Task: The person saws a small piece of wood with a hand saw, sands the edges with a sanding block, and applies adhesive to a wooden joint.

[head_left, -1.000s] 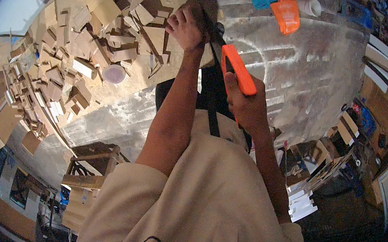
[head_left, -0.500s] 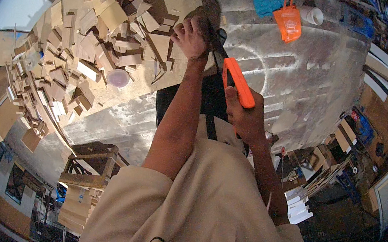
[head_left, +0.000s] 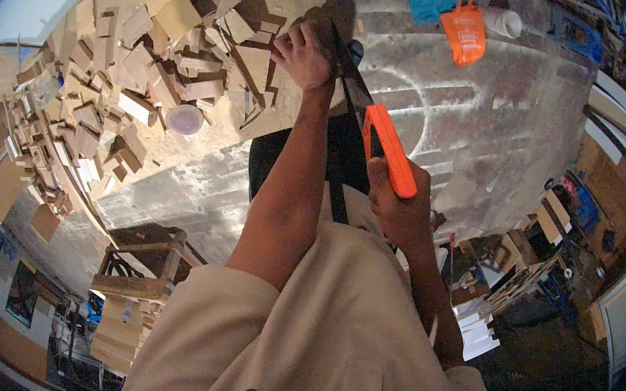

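A handsaw with an orange handle (head_left: 393, 152) is in my right hand (head_left: 402, 202), whose fingers wrap round the grip. Its dark blade (head_left: 353, 80) slants away up and to the left, passing close by my left hand (head_left: 307, 57). That hand is bent at the knuckles, fingers curled down at the edge of the pale board surface, beside a dark shadowed patch. What lies under its palm is hidden, and the blade's far end is lost in the dark.
Many wood offcuts (head_left: 171, 17) lie heaped on the left, with a round pinkish lid (head_left: 185, 120) among them. An orange bag (head_left: 463, 35), a teal bag (head_left: 432, 5) and a white bucket (head_left: 509, 23) are at the far right. A wooden stand (head_left: 135, 283) is at lower left.
My right hand has drawn the saw back toward me and slightly right, showing more blade. My left hand stays in nearly the same place.
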`<action>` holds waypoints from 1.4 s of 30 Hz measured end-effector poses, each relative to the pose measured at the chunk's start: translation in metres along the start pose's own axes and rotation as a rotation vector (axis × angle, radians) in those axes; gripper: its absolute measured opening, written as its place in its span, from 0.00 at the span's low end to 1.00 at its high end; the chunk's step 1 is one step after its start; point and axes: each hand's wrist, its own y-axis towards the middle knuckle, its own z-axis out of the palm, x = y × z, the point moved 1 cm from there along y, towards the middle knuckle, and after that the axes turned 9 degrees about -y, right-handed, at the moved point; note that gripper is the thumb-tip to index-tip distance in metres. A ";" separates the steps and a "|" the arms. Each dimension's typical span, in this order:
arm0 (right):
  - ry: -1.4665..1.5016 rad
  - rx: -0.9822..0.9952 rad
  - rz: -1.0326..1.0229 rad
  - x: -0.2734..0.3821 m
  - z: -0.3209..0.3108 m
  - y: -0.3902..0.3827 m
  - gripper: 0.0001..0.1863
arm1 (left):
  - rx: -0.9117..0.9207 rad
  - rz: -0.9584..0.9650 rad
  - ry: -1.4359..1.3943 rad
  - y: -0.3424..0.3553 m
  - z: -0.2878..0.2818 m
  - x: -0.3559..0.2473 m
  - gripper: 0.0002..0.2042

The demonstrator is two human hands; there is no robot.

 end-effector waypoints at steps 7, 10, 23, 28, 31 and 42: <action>-0.128 -0.033 -0.010 0.009 0.012 0.017 0.17 | 0.027 -0.048 -0.025 -0.003 0.003 0.001 0.14; -0.126 -0.038 -0.028 -0.002 0.007 -0.004 0.18 | -0.010 -0.018 -0.037 -0.004 0.004 0.001 0.14; -0.082 -0.051 -0.038 -0.012 0.017 0.039 0.20 | 0.053 -0.048 0.023 -0.003 0.008 0.002 0.16; -0.048 -0.041 0.015 -0.027 0.015 0.037 0.18 | 0.054 -0.012 0.078 -0.007 0.006 0.001 0.17; 0.002 -0.018 0.031 -0.017 0.017 0.041 0.17 | 0.088 -0.019 0.088 -0.005 0.008 0.002 0.17; 0.070 0.006 -0.121 -0.022 0.019 0.049 0.17 | 0.104 0.032 -0.015 0.008 -0.010 -0.005 0.15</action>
